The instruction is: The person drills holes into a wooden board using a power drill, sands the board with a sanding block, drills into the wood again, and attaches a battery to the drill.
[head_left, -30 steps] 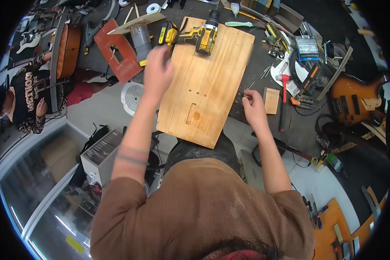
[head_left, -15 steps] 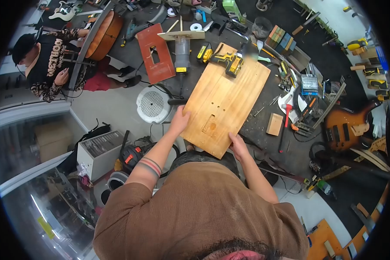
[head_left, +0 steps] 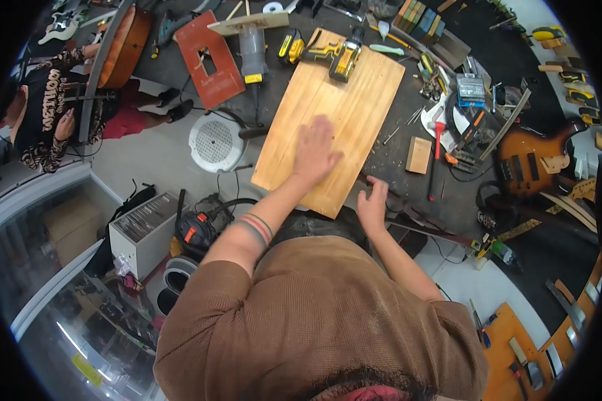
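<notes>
A pale wooden board (head_left: pixel 354 107) lies at a slant on the dark workbench. My left hand (head_left: pixel 316 150) is over the middle of the board, palm down with fingers extended and a little blurred. It covers the part with the small holes and cut slot. Just off the board's right near edge is my right hand (head_left: pixel 373 200), fingers apart and slightly bent, holding nothing. On the far end of the board rests a yellow and black cordless drill (head_left: pixel 344 59).
Left of the board are a red template plate (head_left: pixel 209 60), a grey router-like tool (head_left: pixel 253 53) and a white stool (head_left: pixel 216 142). To the right, a wood block (head_left: pixel 419 155), a red-headed hammer (head_left: pixel 439 134) and an electric guitar (head_left: pixel 532 174). Another person (head_left: pixel 53 107) holds a guitar body.
My left hand has left the board's left edge and moved onto its middle. My right hand has let go of the near right edge. The whole view has shifted slightly.
</notes>
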Tool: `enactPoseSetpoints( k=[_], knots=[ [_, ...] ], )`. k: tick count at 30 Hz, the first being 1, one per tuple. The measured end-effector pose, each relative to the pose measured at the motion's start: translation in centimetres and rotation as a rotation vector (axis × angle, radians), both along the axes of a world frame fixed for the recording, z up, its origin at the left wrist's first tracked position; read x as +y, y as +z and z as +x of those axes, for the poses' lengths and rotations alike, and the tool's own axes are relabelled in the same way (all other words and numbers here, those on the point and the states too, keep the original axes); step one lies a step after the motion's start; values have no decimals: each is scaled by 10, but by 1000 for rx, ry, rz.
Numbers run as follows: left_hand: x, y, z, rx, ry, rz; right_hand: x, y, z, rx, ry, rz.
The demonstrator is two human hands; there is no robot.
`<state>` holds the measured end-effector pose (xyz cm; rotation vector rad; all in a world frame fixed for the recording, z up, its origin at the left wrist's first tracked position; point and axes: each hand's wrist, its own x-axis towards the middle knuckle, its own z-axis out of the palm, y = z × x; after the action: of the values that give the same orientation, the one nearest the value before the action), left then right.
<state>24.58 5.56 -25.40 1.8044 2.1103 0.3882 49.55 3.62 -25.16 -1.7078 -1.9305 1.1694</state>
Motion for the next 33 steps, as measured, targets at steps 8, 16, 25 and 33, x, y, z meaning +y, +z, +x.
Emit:
enactPoseSetpoints(
  k=[8,16,25,33],
  knots=[
    [-43,-9,-59,12,-372,-76,80,0,-42,-86,413,523],
    [-145,10,-64,-289,-732,-62,127,-33,-108,-363,505,614],
    [-176,-9,-144,-528,497,25,-80,3,-79,-172,868,217],
    [-210,-23,-124,-1605,878,-377,-51,-2,-145,-44,823,432]
  ],
)
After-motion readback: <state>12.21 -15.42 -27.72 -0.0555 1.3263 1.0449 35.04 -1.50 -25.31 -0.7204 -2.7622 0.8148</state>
